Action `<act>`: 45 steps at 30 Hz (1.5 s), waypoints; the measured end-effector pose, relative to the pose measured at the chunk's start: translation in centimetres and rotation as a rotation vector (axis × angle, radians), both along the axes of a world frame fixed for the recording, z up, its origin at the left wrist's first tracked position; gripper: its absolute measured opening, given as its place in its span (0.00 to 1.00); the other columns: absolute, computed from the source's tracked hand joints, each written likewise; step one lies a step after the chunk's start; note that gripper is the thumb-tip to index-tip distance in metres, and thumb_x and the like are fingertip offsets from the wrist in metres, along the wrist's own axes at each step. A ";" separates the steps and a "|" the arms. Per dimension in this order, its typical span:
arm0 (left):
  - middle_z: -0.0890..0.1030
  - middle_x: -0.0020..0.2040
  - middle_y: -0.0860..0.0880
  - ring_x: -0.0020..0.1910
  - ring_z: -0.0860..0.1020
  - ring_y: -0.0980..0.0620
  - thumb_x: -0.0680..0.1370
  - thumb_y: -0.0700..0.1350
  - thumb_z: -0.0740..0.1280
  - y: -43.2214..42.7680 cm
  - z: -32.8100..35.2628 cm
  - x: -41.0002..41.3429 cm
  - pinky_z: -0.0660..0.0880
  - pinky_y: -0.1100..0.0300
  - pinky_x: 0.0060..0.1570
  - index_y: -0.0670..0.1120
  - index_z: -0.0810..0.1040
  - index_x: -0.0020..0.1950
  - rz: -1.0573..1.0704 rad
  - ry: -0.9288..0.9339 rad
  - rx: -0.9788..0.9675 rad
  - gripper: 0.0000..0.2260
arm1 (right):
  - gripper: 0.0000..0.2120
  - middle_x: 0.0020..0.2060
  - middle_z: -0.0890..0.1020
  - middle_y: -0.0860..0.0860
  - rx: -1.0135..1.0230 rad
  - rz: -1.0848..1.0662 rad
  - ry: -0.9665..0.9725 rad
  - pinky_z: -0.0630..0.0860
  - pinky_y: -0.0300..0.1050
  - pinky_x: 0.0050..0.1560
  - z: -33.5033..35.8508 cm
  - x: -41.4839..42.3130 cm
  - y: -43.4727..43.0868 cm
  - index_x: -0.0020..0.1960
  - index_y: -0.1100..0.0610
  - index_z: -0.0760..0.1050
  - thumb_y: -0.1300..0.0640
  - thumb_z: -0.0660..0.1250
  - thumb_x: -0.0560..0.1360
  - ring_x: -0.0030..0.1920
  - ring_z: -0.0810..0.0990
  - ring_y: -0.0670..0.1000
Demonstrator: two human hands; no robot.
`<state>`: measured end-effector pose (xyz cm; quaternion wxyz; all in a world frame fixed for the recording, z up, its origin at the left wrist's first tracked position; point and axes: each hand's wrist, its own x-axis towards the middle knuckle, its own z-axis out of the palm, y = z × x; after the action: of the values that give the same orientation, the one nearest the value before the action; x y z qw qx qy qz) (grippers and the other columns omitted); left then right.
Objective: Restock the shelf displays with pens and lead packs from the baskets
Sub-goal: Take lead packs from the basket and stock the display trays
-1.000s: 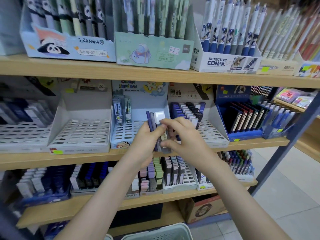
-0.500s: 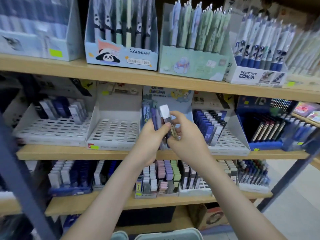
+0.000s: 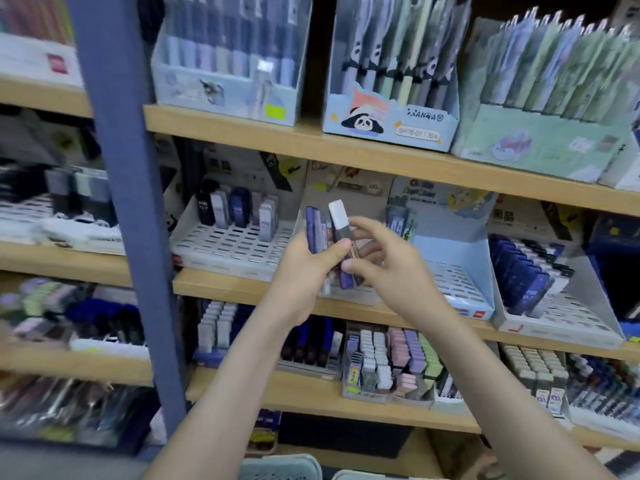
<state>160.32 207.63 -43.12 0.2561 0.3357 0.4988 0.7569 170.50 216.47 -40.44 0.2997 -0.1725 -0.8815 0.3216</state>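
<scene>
My left hand [image 3: 306,268] grips a small bunch of lead packs [image 3: 317,233], purple-blue ones side by side. One pack with a white cap [image 3: 338,216] sticks up from the bunch, and my right hand [image 3: 384,261] pinches its lower part between thumb and fingers. Both hands are in front of the middle shelf, before a white slotted display tray [image 3: 239,244] that holds a few upright lead packs at its back. To the right, a tray [image 3: 540,306] carries rows of dark blue packs. Pen boxes [image 3: 388,123] stand on the top shelf.
A blue steel upright [image 3: 128,202] of the rack runs down the left side, close to my left arm. The lower shelf [image 3: 311,393] holds trays of erasers and lead packs. Two basket rims [image 3: 280,467] show at the bottom edge.
The view has swung left, so the blue upright and left trays now fill more of the frame. The white-capped pack has been drawn up out of the bunch in my left hand.
</scene>
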 end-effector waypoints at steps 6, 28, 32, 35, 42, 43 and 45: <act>0.84 0.43 0.50 0.40 0.81 0.51 0.80 0.38 0.65 -2.1 -0.1 -3.1 0.76 0.58 0.40 0.47 0.78 0.51 0.072 0.029 -0.047 0.06 | 0.17 0.54 0.79 0.43 -0.247 0.093 0.057 0.76 0.37 0.53 -0.4 -2.2 -0.5 0.60 0.42 0.73 0.60 0.67 0.77 0.51 0.79 0.38; 0.85 0.50 0.44 0.51 0.83 0.49 0.81 0.38 0.62 -4.9 -1.5 -8.9 0.80 0.58 0.52 0.39 0.74 0.64 0.129 -0.072 0.063 0.12 | 0.08 0.42 0.84 0.51 -0.321 -0.277 0.004 0.77 0.58 0.56 -2.1 -12.1 4.9 0.38 0.52 0.76 0.55 0.70 0.75 0.47 0.83 0.55; 0.85 0.51 0.43 0.51 0.83 0.48 0.81 0.38 0.62 -4.7 -2.0 -9.2 0.80 0.57 0.52 0.38 0.74 0.64 0.141 -0.080 0.053 0.12 | 0.04 0.45 0.84 0.54 -0.354 -0.284 0.032 0.78 0.50 0.55 -2.1 -12.5 5.2 0.47 0.58 0.79 0.58 0.68 0.76 0.44 0.83 0.50; 0.84 0.51 0.43 0.51 0.83 0.47 0.81 0.38 0.62 -4.7 -2.2 -9.3 0.80 0.57 0.52 0.37 0.74 0.64 0.148 -0.086 0.048 0.12 | 0.05 0.44 0.84 0.54 -0.371 -0.308 0.086 0.75 0.43 0.41 -2.1 -12.5 5.3 0.47 0.59 0.79 0.58 0.68 0.76 0.40 0.80 0.48; 0.85 0.51 0.43 0.51 0.83 0.48 0.81 0.38 0.62 -4.4 -2.3 -9.3 0.80 0.59 0.50 0.39 0.74 0.64 0.135 -0.102 0.049 0.12 | 0.14 0.47 0.82 0.56 -0.258 -0.319 -0.030 0.71 0.45 0.44 -2.4 -12.6 6.0 0.52 0.66 0.79 0.54 0.67 0.77 0.46 0.78 0.54; 0.85 0.51 0.44 0.51 0.83 0.48 0.81 0.38 0.62 -4.3 -2.3 -9.2 0.80 0.59 0.49 0.39 0.74 0.63 0.131 -0.104 0.052 0.11 | 0.13 0.47 0.82 0.55 -0.240 -0.313 -0.043 0.69 0.44 0.43 -2.2 -12.5 6.1 0.52 0.65 0.79 0.54 0.67 0.77 0.46 0.77 0.54; 0.85 0.50 0.44 0.51 0.83 0.48 0.81 0.38 0.62 -4.2 -2.3 -9.1 0.80 0.60 0.47 0.41 0.75 0.62 0.123 -0.107 0.057 0.10 | 0.12 0.47 0.80 0.54 -0.202 -0.297 -0.072 0.67 0.41 0.44 -1.9 -12.3 6.1 0.53 0.63 0.80 0.55 0.67 0.77 0.46 0.76 0.52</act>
<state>151.20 203.46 -45.37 0.2258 0.2705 0.4824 0.8019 158.16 222.56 -42.32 0.2933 -0.3412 -0.8197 0.3544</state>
